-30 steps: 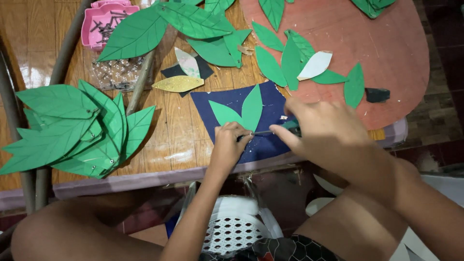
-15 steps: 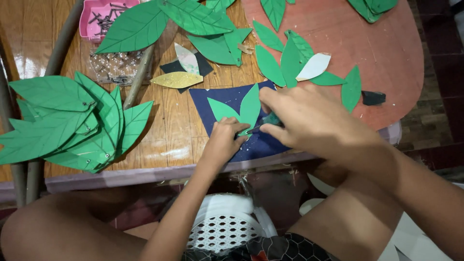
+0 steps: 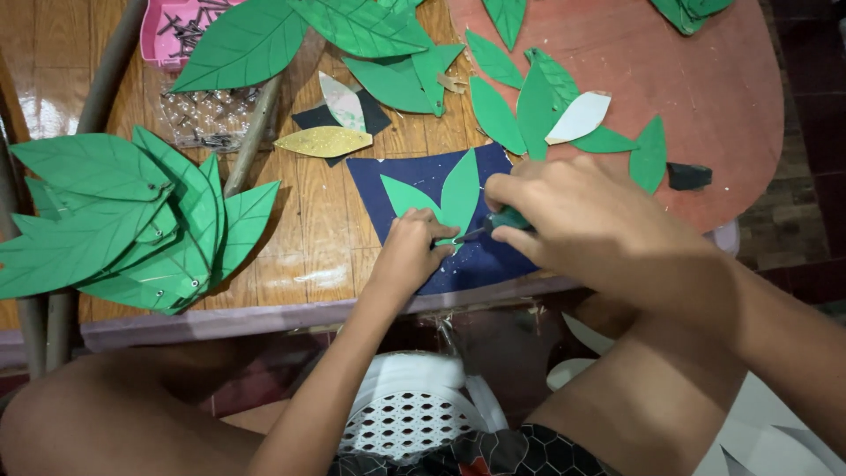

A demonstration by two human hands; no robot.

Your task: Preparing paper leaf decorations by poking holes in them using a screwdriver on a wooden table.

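A dark blue square sheet [image 3: 386, 189] lies near the front edge of the wooden table [image 3: 300, 256]. On it lie two joined green paper leaves [image 3: 445, 196]. My left hand [image 3: 410, 251] presses down on the base of the leaves with its fingertips. My right hand [image 3: 586, 220] grips a small green-handled tool [image 3: 502, 222] whose metal tip points at the leaf base, right by my left fingers.
A fan of large green leaves [image 3: 115, 220] covers the table's left. More cut leaves [image 3: 529, 106], a white one and a gold one [image 3: 322, 141] lie behind. A pink tray of nails [image 3: 172, 31] and a clear bag sit far left. A white plastic stool [image 3: 410, 414] stands below.
My right hand has slid left over the blue sheet, bringing the tool's tip to the leaf base. My left hand has stayed on the leaves.
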